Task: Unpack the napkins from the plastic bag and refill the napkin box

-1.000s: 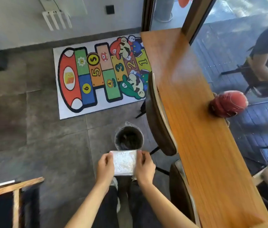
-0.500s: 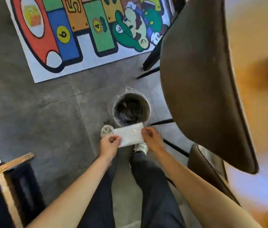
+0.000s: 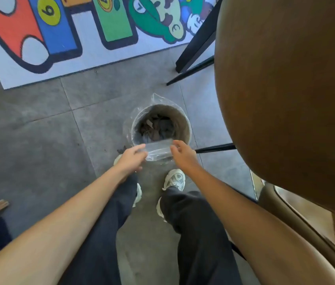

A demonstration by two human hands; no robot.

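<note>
A flat, see-through plastic bag (image 3: 158,150) hangs stretched between my two hands, just above the near rim of a round waste bin (image 3: 187,128). My left hand (image 3: 130,157) pinches its left end and my right hand (image 3: 183,154) pinches its right end. No napkins show inside the bag. The bin has a clear liner and holds dark rubbish. The napkin box and the napkins are out of view.
A large brown chair back (image 3: 285,99) fills the right side, with its black legs (image 3: 195,48) beyond the bin. A second chair (image 3: 306,227) sits at lower right. A colourful play mat (image 3: 59,44) lies on the grey floor ahead. My shoes (image 3: 174,179) stand just short of the bin.
My head has dropped low over the bin. Both hands have carried the bag forward and down to the bin's near rim. The bag looked white before and now looks clear.
</note>
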